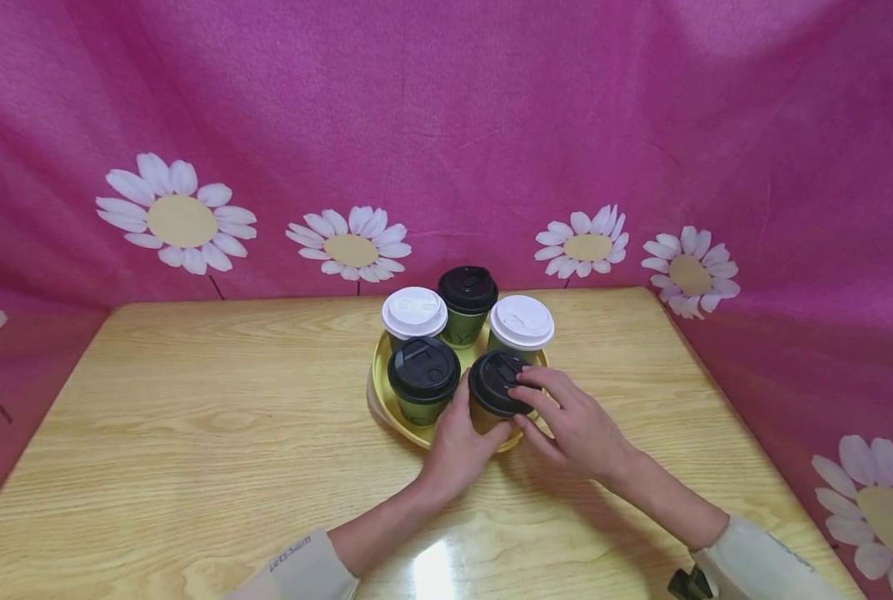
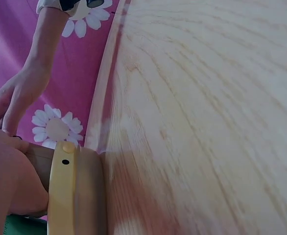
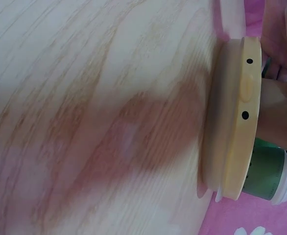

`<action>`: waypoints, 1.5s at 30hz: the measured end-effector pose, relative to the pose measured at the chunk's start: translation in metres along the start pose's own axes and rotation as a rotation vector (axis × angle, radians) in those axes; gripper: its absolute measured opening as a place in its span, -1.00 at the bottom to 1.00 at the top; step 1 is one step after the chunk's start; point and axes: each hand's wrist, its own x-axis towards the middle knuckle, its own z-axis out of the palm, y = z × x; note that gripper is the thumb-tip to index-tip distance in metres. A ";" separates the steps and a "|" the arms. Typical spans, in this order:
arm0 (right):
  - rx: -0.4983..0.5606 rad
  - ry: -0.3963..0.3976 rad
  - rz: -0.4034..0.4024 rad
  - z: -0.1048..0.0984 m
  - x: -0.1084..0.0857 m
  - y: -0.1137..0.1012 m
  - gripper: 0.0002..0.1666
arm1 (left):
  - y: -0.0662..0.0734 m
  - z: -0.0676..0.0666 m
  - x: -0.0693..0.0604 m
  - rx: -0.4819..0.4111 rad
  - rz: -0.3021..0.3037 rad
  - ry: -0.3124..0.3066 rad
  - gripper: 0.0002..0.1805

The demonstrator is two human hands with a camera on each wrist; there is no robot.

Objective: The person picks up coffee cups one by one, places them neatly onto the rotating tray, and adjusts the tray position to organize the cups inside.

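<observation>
In the head view several lidded paper cups stand in a round yellow tray. My left hand (image 1: 461, 450) grips the brown cup (image 3: 275, 115) at the tray's front right, with fingers and thumb about its side. That cup has a black lid (image 1: 495, 382). The fingertips of my right hand (image 1: 585, 429) rest on the right part of this lid, with the thumb lower, near the cup's side. To its left is a green cup with a black lid (image 1: 424, 368). In the left wrist view, my left hand (image 2: 11, 171) covers much of the brown cup.
Behind stand two cups with white lids, one left (image 1: 415, 310) and one right (image 1: 521, 321), and a black-lidded green cup (image 1: 465, 321) between them. The yellow tray (image 1: 377, 375) sits on a wooden table (image 1: 229, 417). A pink daisy-patterned cloth (image 1: 446, 125) hangs around the table.
</observation>
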 end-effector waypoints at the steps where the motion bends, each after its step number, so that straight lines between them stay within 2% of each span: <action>1: -0.003 -0.005 0.003 0.001 0.000 0.000 -0.54 | 0.000 -0.001 0.000 0.003 0.003 -0.003 -0.13; 8: -0.015 -0.007 -0.001 0.005 -0.001 0.001 -0.53 | -0.001 -0.005 0.001 0.026 0.042 -0.016 -0.20; 15: -0.022 -0.006 -0.029 0.007 0.000 0.001 -0.53 | 0.001 -0.011 -0.002 0.055 0.013 -0.043 -0.18; 20: -0.026 0.009 -0.056 0.009 0.000 0.002 -0.55 | 0.001 -0.016 -0.006 0.078 0.021 -0.074 -0.20; 30: -0.032 0.008 -0.060 0.010 -0.001 0.002 -0.57 | 0.003 -0.025 -0.020 0.025 -0.028 -0.130 -0.12; 38: -0.040 0.021 -0.069 0.011 -0.001 0.004 -0.56 | 0.009 -0.032 -0.030 -0.061 -0.030 -0.188 -0.14; 45: -0.053 0.039 -0.061 0.009 -0.001 0.003 -0.54 | 0.014 -0.042 -0.041 -0.048 -0.032 -0.218 -0.23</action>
